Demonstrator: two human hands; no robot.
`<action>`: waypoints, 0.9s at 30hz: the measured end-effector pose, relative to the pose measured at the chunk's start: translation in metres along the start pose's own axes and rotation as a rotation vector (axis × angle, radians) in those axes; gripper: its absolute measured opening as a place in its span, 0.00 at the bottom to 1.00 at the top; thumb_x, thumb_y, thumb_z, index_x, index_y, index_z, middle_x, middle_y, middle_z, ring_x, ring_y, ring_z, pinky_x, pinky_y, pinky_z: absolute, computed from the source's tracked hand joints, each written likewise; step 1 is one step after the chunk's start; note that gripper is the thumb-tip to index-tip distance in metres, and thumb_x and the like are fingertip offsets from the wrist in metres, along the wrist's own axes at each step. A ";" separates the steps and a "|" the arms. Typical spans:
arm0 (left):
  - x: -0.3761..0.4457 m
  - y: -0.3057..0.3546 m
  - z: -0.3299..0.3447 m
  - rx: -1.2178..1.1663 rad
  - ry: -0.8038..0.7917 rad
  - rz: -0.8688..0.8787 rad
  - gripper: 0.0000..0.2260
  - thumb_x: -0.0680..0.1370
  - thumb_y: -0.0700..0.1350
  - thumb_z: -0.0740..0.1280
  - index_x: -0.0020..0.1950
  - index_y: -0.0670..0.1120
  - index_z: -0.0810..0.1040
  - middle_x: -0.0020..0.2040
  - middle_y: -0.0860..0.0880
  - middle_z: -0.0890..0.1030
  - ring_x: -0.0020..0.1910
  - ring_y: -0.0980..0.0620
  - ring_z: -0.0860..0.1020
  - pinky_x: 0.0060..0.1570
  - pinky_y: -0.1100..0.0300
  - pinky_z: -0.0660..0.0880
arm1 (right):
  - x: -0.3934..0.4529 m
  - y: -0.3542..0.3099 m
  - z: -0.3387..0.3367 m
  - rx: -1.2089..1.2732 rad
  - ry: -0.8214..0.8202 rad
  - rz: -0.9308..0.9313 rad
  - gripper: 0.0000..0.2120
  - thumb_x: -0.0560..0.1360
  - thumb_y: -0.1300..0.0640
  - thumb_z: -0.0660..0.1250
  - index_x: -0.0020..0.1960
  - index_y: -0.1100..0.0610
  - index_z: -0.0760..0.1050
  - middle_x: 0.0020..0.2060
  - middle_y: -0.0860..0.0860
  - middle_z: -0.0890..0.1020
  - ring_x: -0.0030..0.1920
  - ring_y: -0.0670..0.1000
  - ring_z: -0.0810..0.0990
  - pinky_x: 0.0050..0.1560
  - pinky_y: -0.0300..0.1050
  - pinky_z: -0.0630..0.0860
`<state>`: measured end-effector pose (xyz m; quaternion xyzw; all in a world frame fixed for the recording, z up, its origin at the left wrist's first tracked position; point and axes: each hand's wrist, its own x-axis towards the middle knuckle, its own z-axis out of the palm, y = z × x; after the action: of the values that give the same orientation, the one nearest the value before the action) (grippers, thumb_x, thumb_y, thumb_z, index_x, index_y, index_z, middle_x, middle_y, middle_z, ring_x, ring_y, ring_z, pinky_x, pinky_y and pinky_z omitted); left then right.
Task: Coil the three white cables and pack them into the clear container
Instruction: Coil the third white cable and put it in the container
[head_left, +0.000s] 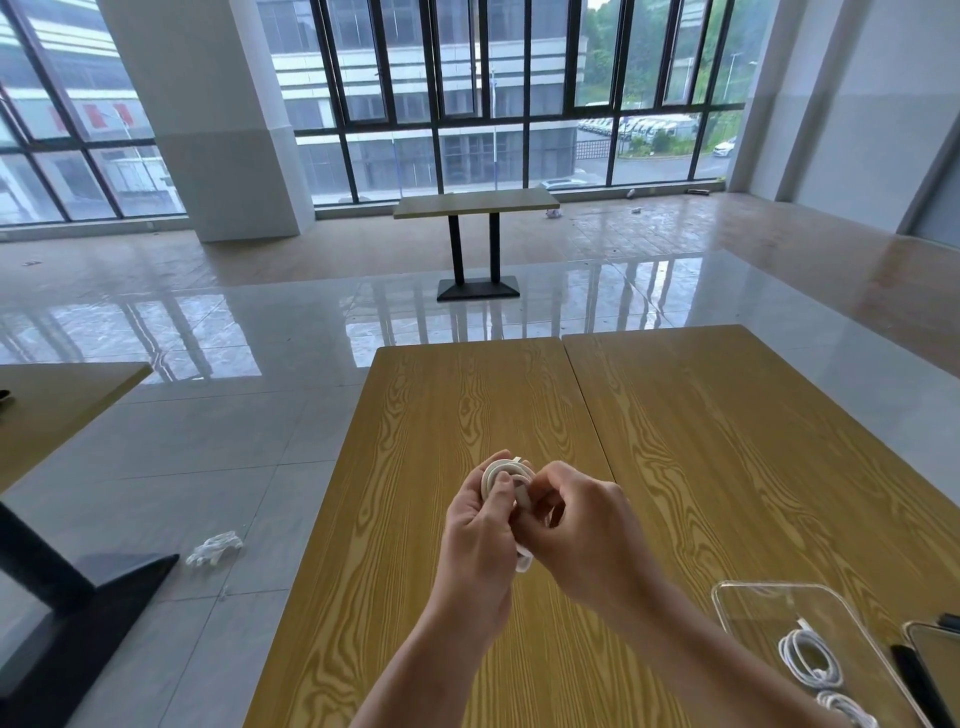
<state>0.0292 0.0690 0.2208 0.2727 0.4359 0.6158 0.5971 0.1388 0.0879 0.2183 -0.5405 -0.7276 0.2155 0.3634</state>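
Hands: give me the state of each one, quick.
Left hand: closed around the coiled white cable.
Right hand: fingers pinching the same cable's loose end.

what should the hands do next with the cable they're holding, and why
Probably tuck in the loose end, then carry the coil to the clear container. Both the left hand and right hand grip the coiled cable above the table, and two coils already lie inside.
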 end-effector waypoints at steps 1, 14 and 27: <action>-0.001 0.001 0.000 -0.020 -0.004 -0.001 0.10 0.84 0.40 0.58 0.61 0.44 0.77 0.49 0.42 0.83 0.47 0.46 0.83 0.47 0.53 0.79 | -0.001 0.001 -0.001 0.041 0.002 -0.010 0.09 0.74 0.45 0.70 0.42 0.50 0.76 0.30 0.43 0.81 0.31 0.43 0.79 0.32 0.39 0.76; -0.003 -0.003 -0.002 0.103 -0.019 0.034 0.10 0.83 0.38 0.61 0.61 0.46 0.78 0.48 0.43 0.84 0.45 0.47 0.83 0.42 0.56 0.80 | -0.003 0.006 -0.011 0.085 -0.097 -0.053 0.05 0.71 0.54 0.73 0.40 0.52 0.77 0.31 0.45 0.81 0.32 0.44 0.79 0.31 0.39 0.75; 0.000 0.001 -0.010 -0.106 0.130 -0.010 0.07 0.82 0.40 0.62 0.54 0.40 0.79 0.46 0.39 0.83 0.43 0.44 0.82 0.46 0.49 0.78 | -0.006 -0.001 -0.013 0.501 0.124 0.139 0.10 0.73 0.65 0.73 0.40 0.55 0.74 0.34 0.47 0.80 0.30 0.40 0.76 0.31 0.32 0.73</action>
<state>0.0205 0.0667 0.2168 0.1979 0.4418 0.6513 0.5843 0.1491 0.0808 0.2261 -0.4945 -0.5891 0.3797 0.5141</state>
